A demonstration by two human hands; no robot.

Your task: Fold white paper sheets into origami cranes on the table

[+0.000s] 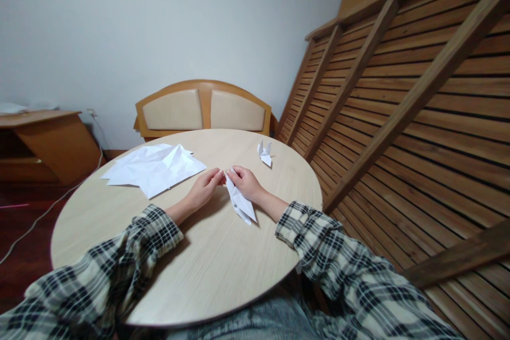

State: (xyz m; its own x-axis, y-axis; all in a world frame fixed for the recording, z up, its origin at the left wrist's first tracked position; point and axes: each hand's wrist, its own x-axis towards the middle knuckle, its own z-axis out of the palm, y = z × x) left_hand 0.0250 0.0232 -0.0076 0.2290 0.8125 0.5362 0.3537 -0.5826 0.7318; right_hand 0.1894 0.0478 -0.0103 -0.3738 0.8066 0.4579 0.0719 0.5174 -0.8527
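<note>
Above the middle of the round table, a narrow piece of folded white paper point(241, 204) hangs from my right hand point(247, 186), its two pointed flaps angled down toward me. The thumb and fingers of that hand pinch it near its upper end. My left hand point(202, 190) is closed, its fingertips pinching at the same upper end; the exact contact is too small to see clearly. Beyond my right hand stands a small white origami crane point(264, 155). To the left lie several creased white paper sheets point(153, 170), overlapping one another.
The pale round table point(223, 271) is right in front of me. A headboard point(205, 109) with cream panels stands behind it, against the wall. Slatted wooden panels point(398, 133) lean close on the right. A desk point(48, 143) and a white cable point(51, 210) are at left.
</note>
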